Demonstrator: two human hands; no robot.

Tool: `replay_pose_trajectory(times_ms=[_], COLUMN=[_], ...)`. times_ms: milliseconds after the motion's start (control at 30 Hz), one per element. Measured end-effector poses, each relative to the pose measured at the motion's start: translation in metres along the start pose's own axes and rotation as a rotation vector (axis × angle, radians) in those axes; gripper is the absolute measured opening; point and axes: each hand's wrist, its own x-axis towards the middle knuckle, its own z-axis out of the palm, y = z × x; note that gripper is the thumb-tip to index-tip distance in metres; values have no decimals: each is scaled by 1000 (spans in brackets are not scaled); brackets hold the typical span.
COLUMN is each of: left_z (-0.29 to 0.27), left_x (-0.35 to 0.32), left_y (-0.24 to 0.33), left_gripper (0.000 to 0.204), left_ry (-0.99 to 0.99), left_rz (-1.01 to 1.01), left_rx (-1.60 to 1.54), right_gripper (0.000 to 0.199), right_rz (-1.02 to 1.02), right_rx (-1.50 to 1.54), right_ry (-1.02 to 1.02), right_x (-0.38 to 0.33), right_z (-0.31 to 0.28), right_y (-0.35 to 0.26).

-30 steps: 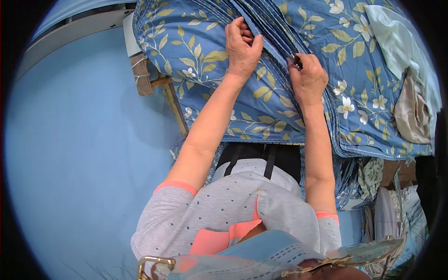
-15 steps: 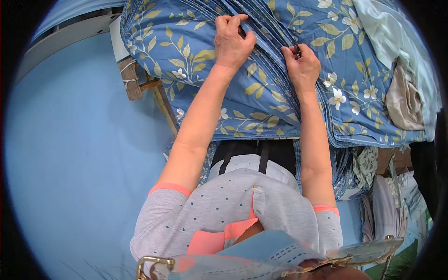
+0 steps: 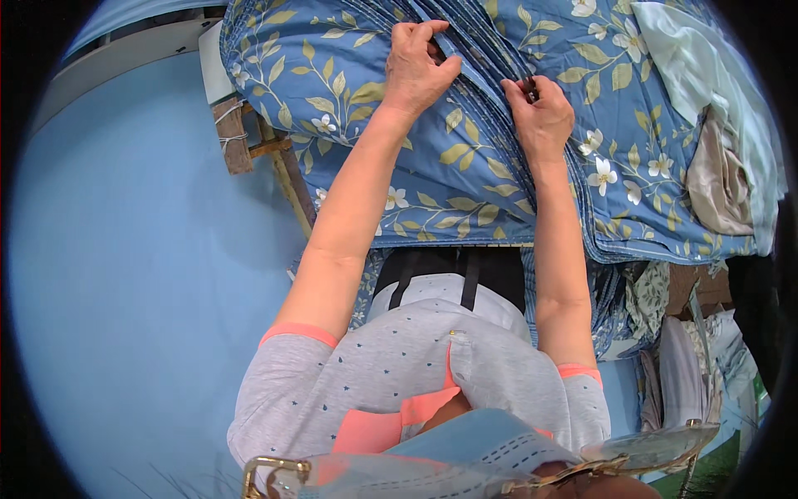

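Blue fabric with leaves and white flowers (image 3: 465, 150) is spread before me, its layered edges gathered into a dark band of folds running diagonally. My left hand (image 3: 418, 71) is curled at the upper part of this band, its fingers closed on a fabric edge. Lower along the band, my right hand (image 3: 542, 121) pinches with thumb and index finger at the same edges. A small dark object (image 3: 530, 86) shows at its fingertips; its kind is unclear. Between the hands, a pale blue fabric edge (image 3: 478, 73) stretches along the folds.
A pale satin-like cloth (image 3: 686, 66) and a beige cloth (image 3: 719, 179) lie over the fabric's right side. A wooden support (image 3: 231, 137) bound with string stands at the left. Folded cloths (image 3: 683, 374) hang or lie at the lower right. The floor (image 3: 141, 249) is light blue.
Both hands have shifted very slightly to the right, still at the layered edges. The pale edge between them shows more widely now.
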Motion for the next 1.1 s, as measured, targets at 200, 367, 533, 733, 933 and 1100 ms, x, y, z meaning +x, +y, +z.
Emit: replay_pose_trajectory(times_ms=[200, 367, 533, 733, 933, 1100], left_z=[-1, -13, -16, -25, -11, -5], left_x=[4, 7, 12, 16, 16, 17], left_y=[3, 3, -3, -4, 15, 17], left_gripper=[53, 61, 71, 59, 51, 50], left_ry=[-13, -113, -230, -279, -171, -49], left_rz=[52, -7, 29, -44, -157, -124], left_rx=[201, 90, 79, -37, -4, 76], right_gripper=[32, 33, 33, 28, 20, 23], right_rz=[-39, -26, -7, 27, 1, 29], right_rx=[-69, -50, 2, 297, 238, 172], right_ry=[54, 57, -16, -242, -196, -172], right_x=[17, 17, 21, 5, -2, 2], right_z=[15, 19, 13, -20, -17, -11], right_y=[-4, -1, 5, -1, 13, 19])
